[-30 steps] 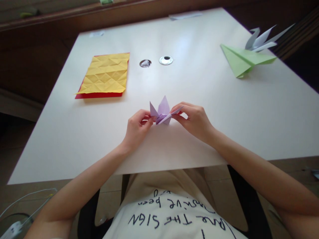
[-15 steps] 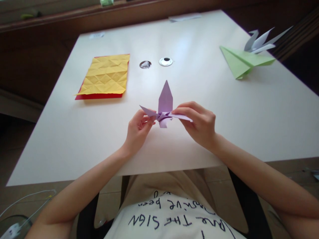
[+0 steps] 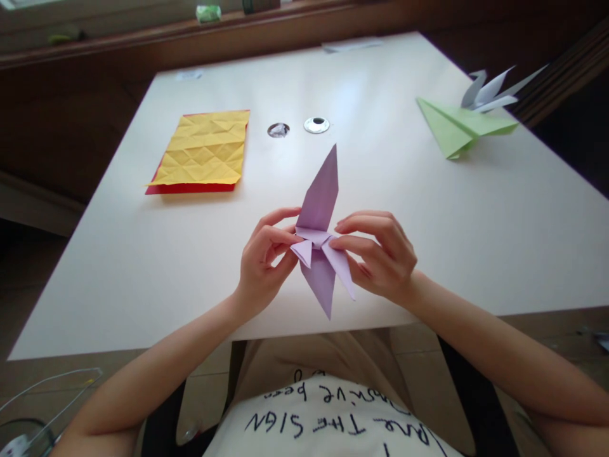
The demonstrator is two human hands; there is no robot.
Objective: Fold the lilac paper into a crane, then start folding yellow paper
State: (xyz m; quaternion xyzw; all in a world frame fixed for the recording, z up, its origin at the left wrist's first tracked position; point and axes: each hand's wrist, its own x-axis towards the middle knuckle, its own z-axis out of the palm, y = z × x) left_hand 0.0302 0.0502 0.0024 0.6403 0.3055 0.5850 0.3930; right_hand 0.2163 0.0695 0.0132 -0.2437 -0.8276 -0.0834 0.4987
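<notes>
One purple paper figure (image 3: 318,242) seems mid-shaping, left fingers (image 3: 280,235) pinching it, right fingers (image 3: 358,244) touching its right flap (image 3: 340,268), grip unclear; the next adjustment likely calls for light pressure.

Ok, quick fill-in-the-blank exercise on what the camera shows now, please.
The left hand and right hand both touch a ____ origami crane.
The creased yellow paper lies on a ____ sheet.
The folded green paper lies nearer the ____ hand.
Missing words: purple; red; right.
</notes>
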